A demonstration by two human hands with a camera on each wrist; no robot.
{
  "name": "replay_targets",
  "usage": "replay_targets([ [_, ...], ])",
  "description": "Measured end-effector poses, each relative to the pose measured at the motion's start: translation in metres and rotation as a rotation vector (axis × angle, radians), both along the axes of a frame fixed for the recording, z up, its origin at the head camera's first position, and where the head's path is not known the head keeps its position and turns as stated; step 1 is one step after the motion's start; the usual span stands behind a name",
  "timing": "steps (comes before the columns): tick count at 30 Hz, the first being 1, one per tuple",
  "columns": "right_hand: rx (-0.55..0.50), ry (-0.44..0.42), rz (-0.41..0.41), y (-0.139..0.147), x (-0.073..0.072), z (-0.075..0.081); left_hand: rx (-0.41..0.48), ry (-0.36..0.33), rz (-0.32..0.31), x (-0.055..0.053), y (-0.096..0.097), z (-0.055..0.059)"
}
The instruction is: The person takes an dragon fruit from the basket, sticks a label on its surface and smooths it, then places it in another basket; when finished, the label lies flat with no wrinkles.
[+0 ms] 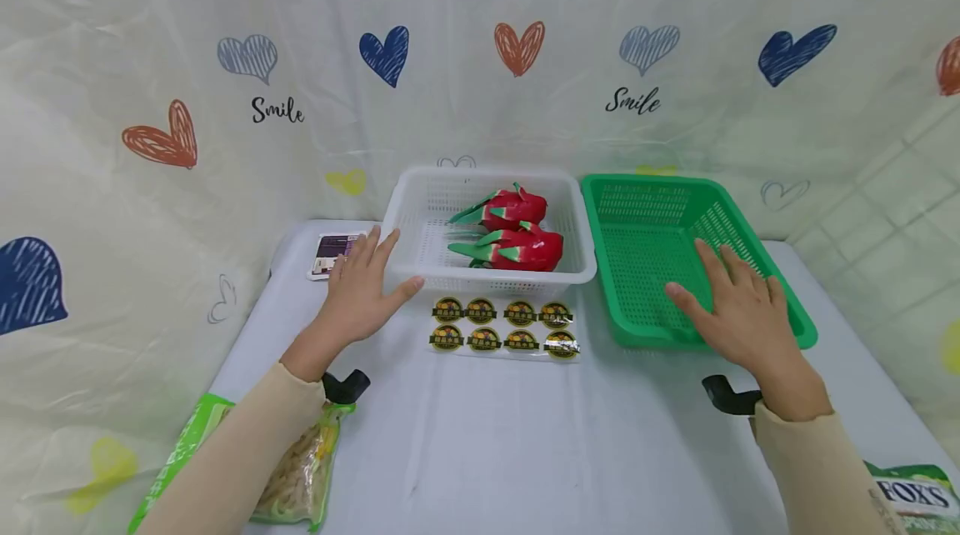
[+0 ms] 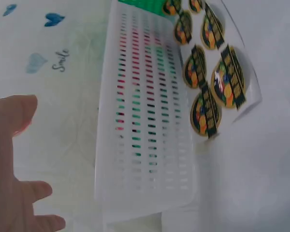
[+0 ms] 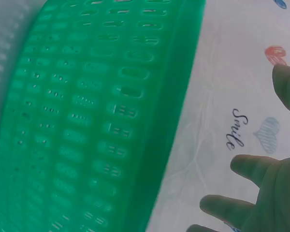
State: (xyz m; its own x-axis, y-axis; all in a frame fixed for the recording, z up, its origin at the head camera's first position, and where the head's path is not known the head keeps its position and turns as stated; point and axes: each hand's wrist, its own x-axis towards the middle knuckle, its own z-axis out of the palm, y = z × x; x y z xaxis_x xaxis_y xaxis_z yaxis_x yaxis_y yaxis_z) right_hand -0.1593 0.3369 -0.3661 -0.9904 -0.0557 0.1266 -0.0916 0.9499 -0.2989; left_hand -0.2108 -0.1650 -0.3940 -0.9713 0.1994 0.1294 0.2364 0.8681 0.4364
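Observation:
My left hand (image 1: 362, 289) has its fingers spread near the left front corner of a white plastic basket (image 1: 495, 278), holding nothing. Inside that basket lie two red dragon fruits (image 1: 517, 208) with green scales. On the right, my right hand (image 1: 742, 310), also spread and holding nothing, is over the front right part of a green plastic basket (image 1: 637, 333), in which no item shows. Whether it touches the rim I cannot tell. In front of the white basket lies a sheet of round black-and-gold stickers (image 1: 502, 328). The left wrist view shows the white basket's slotted side (image 2: 145, 193).
A card or phone-like flat thing (image 1: 330, 256) lies left of the white basket. A green-edged clear bag (image 1: 300, 468) is partly under the left forearm. A green FOX'S packet (image 1: 918, 493) lies at the lower right. A curtain with printed hearts (image 1: 450, 118) hangs behind the table.

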Motion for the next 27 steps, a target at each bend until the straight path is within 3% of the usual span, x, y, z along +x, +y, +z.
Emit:
replay_targets([
  [6,-0.079,-0.117,0.124,-0.015,-0.017,0.013,0.426,-0.025,-0.095,0.008,0.004,-0.003],
  [11,-0.124,-0.200,0.185,-0.039,-0.033,0.025,0.668,-0.214,-0.131,0.012,0.011,-0.006],
  [14,-0.114,-0.225,0.213,-0.054,-0.045,0.030,0.729,-0.352,-0.145,0.011,0.017,-0.010],
  [19,-0.089,-0.261,0.255,-0.087,-0.070,0.031,0.743,-0.559,-0.172,0.004,0.027,-0.023],
  [22,-0.083,-0.278,0.269,-0.106,-0.086,0.027,0.777,-0.638,-0.156,0.000,0.031,-0.028],
  [27,-0.047,-0.294,0.293,-0.131,-0.110,0.020,0.921,-0.730,-0.154,-0.010,0.034,-0.034],
])
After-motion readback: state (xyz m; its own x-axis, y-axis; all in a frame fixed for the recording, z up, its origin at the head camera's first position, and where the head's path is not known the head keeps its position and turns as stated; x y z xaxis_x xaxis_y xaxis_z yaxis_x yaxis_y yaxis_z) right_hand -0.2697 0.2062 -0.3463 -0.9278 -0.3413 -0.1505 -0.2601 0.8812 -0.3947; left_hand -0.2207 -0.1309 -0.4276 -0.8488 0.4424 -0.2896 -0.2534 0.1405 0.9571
